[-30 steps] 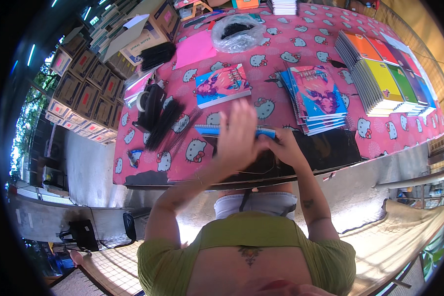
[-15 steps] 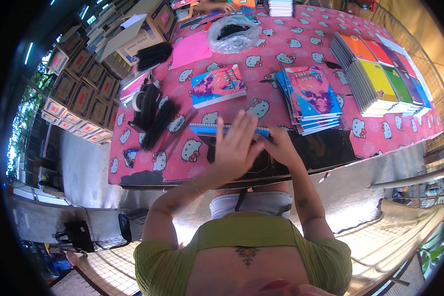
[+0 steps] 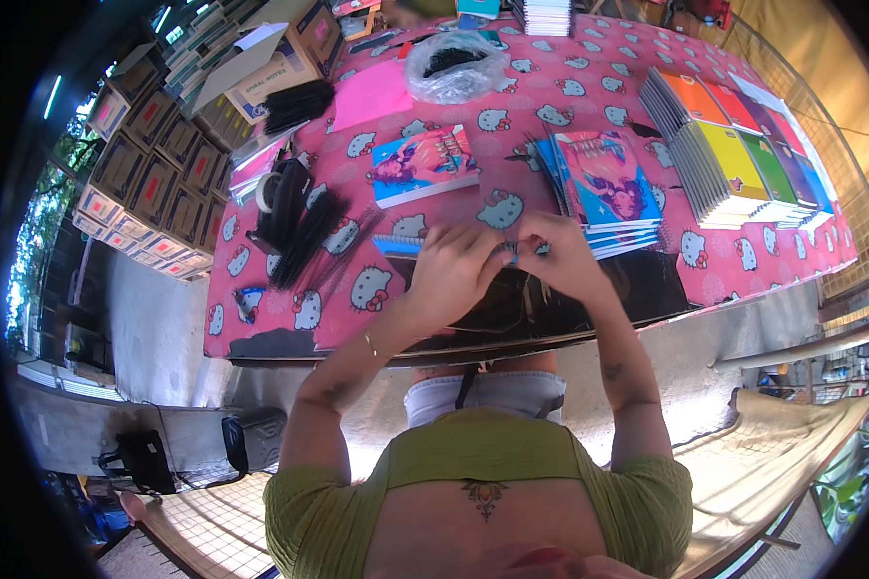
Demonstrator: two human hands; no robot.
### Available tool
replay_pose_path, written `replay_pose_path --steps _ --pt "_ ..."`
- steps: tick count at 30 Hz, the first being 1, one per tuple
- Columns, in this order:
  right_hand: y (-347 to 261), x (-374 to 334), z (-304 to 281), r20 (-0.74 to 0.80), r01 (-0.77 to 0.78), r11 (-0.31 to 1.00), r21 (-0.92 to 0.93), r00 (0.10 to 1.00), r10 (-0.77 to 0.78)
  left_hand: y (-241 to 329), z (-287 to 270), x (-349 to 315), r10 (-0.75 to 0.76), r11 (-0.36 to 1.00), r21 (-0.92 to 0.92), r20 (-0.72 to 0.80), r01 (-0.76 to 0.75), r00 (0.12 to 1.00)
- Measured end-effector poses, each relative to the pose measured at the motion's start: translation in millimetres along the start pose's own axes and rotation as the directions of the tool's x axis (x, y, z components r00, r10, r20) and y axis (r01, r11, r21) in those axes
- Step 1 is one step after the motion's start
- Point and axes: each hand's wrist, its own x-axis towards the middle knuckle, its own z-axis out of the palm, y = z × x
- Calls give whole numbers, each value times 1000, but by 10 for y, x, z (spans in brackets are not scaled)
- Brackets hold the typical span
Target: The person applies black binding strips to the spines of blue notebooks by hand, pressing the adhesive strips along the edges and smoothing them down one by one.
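Note:
A blue spiral notebook (image 3: 394,245) lies at the near side of the table, its coil edge mostly covered by my hands. My left hand (image 3: 454,270) is closed over the notebook, thumb and fingertips pinched at the coil's right end. Right beside it, my right hand (image 3: 562,255) is closed with bent fingers, its fingertips close to the left ones at that end. A small dark and blue bit shows by the right fingers; I cannot make out what it is. Beyond the hands lies a stack of unbound pink-and-blue books (image 3: 423,164).
Spiral notebooks with picture covers (image 3: 608,183) stand stacked at right, beside coloured notebook stacks (image 3: 729,164). Black coils (image 3: 309,241) and a tape dispenser (image 3: 282,205) lie left. A plastic bag (image 3: 454,68) of black pieces sits farther back. Cartons (image 3: 154,174) are piled left of the table.
My left hand has gone from flat and outstretched over the notebook to curled at the coil's right end. My right hand has lifted slightly and its fingers have bent in beside the left.

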Motion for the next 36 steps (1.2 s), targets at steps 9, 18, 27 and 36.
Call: replay_pose_path --steps 9,18,27,36 --pt "-429 -215 -89 -83 -100 990 101 991 109 71 -819 523 275 903 -282 -200 -324 940" --pt "487 -306 -872 -397 -80 800 -594 894 -206 -2259 382 1 97 943 319 17 -97 995" --pt "216 -119 -221 -471 -67 988 -140 882 -7 -1226 -402 483 55 937 345 -291 51 955" --pt "60 -537 573 -379 -129 858 497 858 348 -120 -944 437 271 961 62 -57 -268 961"
